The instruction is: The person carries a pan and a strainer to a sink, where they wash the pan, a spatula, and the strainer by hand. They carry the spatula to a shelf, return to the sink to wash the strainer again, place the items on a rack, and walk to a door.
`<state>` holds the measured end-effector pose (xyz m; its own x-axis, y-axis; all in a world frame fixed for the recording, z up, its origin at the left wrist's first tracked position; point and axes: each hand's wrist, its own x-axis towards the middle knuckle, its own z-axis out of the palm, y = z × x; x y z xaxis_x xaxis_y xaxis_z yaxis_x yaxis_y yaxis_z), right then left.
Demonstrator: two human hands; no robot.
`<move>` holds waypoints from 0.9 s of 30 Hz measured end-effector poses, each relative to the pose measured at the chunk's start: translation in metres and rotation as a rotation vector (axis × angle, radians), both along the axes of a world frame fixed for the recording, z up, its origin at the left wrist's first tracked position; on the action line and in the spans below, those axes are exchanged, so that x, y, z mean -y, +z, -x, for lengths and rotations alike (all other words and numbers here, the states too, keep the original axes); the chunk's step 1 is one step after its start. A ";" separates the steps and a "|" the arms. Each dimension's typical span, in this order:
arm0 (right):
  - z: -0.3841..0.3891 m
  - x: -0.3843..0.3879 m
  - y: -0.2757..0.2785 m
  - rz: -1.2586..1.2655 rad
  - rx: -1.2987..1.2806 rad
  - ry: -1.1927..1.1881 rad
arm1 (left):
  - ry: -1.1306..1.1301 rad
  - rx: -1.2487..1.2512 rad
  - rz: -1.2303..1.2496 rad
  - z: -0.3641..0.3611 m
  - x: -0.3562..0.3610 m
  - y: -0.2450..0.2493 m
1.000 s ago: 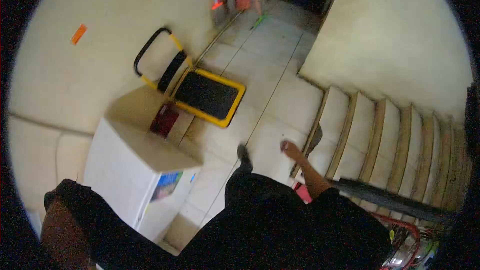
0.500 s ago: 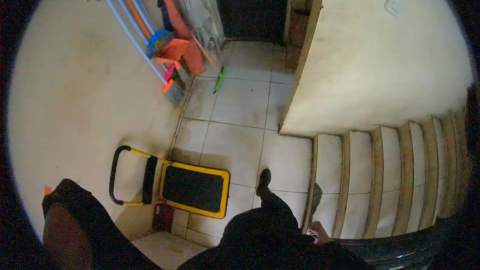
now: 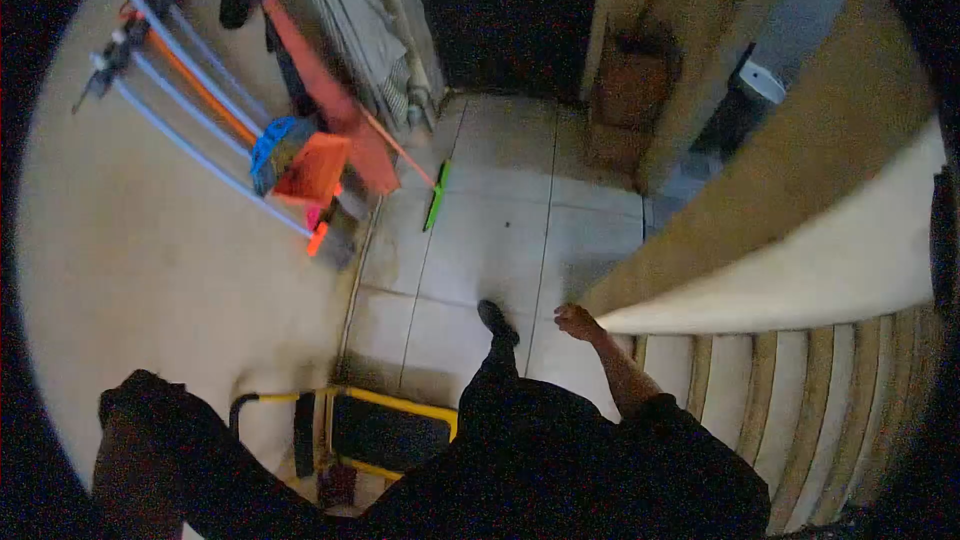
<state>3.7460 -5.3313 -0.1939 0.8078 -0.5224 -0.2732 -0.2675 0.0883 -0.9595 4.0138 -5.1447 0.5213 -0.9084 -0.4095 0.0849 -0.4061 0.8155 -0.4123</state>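
My right hand hangs in front of the wall corner, above the tiled floor. Its fingers are loosely bent and a little apart, and I see nothing in them. It touches nothing that I can make out. The dark left sleeve rises at the lower left, but my left hand does not show. Below the right hand my dark shoe is on the tiles.
A yellow-framed platform trolley lies at lower left. Brooms, an orange dustpan and a green squeegee line the left wall. Stairs rise on the right. A dark door stands ahead; a sink shows beyond the wall.
I have moved forward toward the door. The trolley and stairs now sit lower in view, and a sink has appeared. My right hand has swung forward from beside the stairs.
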 end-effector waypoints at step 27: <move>-0.031 0.541 -0.024 0.105 -0.483 -0.424 | 0.674 -1.510 -0.752 -0.261 0.942 -0.293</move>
<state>3.7774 -5.8720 -0.2184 0.3250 -0.8125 -0.4839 -0.6337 0.1928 -0.7492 4.2745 -6.0867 0.2282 0.0840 -0.9693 0.2313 -0.3439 0.1896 0.9197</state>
